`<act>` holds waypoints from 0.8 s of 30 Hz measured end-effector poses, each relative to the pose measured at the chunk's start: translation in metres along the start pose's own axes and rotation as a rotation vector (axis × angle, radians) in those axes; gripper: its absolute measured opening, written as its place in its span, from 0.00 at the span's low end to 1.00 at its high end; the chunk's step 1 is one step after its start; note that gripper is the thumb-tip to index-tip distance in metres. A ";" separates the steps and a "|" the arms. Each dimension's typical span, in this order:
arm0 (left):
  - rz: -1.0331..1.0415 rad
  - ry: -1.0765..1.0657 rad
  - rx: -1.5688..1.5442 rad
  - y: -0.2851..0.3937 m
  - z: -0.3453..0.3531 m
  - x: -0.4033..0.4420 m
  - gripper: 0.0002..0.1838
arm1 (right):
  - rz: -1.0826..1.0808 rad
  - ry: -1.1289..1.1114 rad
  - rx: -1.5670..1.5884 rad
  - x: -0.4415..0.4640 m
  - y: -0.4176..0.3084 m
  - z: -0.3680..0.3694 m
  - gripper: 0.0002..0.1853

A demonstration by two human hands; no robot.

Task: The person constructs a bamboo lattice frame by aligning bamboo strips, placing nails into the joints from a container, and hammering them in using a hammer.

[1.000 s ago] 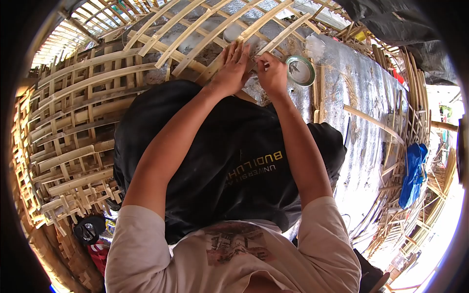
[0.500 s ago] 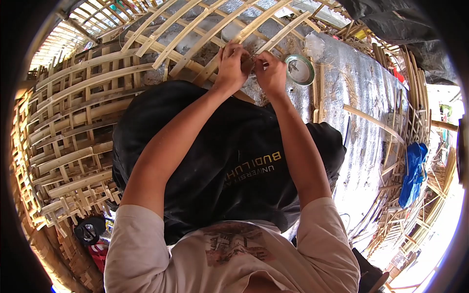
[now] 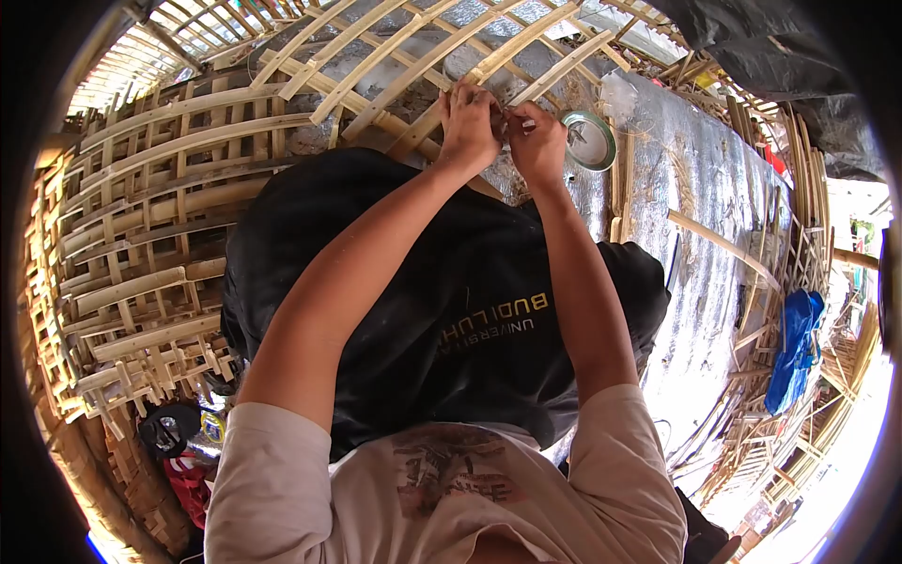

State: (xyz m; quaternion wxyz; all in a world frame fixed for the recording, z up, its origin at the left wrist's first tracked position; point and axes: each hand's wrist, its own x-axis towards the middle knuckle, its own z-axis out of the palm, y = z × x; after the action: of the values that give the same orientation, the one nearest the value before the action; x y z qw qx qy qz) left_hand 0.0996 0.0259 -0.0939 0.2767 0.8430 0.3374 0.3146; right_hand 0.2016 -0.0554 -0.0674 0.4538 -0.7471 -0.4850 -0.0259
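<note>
spreading over the right side and showing through gaps ahead, a crinkled, silvery, foil-like sheet (image 3: 691,169) seems to serve as a ground cover. to the left lie woven panels of tan bamboo strips (image 3: 132,290), layered so closely that i cannot count them. straight ahead, just past the knees, is an open lattice of pale split-bamboo slats (image 3: 523,42), its crossings running diagonally; its near edge sits within arm's length, presumably so both hands can meet there.

a loose black cloth with yellow lettering (image 3: 413,315) covers the person's lap, perhaps to shield it from splinters. far off to the right is a crumpled, bright blue, bag-like piece (image 3: 794,352), well apart from the hands.

the left hand (image 3: 467,132) rests at the lattice's near edge, apparently touching it, maybe to steady the slats. the right hand (image 3: 538,148) is just beside it, both forearms reaching forward over the cloth. near the right hand stands a round, shallow, pale dish with a green rim (image 3: 594,155), likely placed there for easy reach; a dark shape shows inside, print or object unclear.

smallest of all, the fingers of both hands bend inward, their tips nearly meeting. whether they pinch anything, i cannot tell.
</note>
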 end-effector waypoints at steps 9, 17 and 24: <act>0.032 0.117 -0.109 0.000 0.003 -0.006 0.09 | -0.079 -0.020 -0.024 0.000 0.002 -0.003 0.03; 0.068 0.154 -0.103 -0.002 0.003 -0.006 0.08 | -0.106 -0.005 -0.045 0.001 -0.002 -0.005 0.04; 0.047 0.130 -0.085 0.000 0.003 -0.007 0.12 | -0.043 0.010 0.035 -0.001 -0.006 -0.005 0.03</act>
State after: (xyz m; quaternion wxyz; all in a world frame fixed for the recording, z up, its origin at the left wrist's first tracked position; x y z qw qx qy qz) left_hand 0.0973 0.0200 -0.0985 0.2823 0.8159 0.3212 0.3891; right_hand 0.1989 -0.0590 -0.0612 0.4686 -0.7284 -0.4990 -0.0308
